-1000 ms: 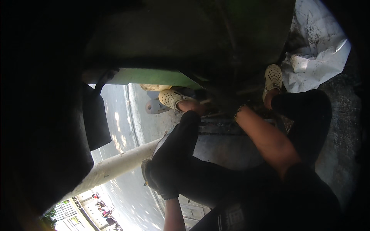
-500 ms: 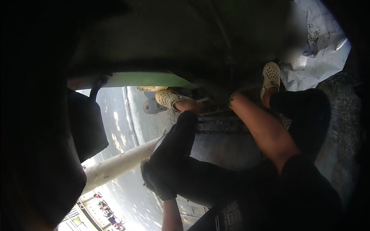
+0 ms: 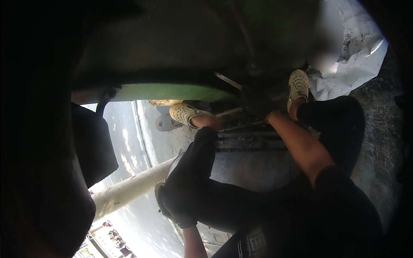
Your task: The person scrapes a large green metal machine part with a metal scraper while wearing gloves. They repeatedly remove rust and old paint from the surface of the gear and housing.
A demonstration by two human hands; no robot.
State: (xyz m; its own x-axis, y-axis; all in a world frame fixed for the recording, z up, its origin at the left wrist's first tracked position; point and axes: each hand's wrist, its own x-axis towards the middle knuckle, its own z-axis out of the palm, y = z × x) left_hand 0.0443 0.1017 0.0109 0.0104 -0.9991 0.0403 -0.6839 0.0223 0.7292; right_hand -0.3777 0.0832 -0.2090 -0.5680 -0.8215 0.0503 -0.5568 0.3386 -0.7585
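A pale, thin rod point(image 3: 228, 81) is seen just beyond the gloved right hand point(image 3: 257, 101), off toward ten o'clock; its long axis is laid from ten to four, with the near end lost in shadow at the glove. Whether the rod is grasped there cannot be told – the fingers are swallowed by the dark. The right hand is clearly the nearer; the gloved left hand point(image 3: 175, 212) is placed well apart, between six and seven o'clock from the rod, against the bent left knee point(image 3: 170, 195), its finger closure hidden.

Twelve o'clock of the rod is filled by a dark, shaded surface point(image 3: 180, 43), and nine by a green panel edge point(image 3: 172, 91). The space is flanked by beige clogs – the left clog point(image 3: 182, 113) at eight, the right clog point(image 3: 298, 84) at three, with a crumpled whitish sheet point(image 3: 350, 75) beyond.
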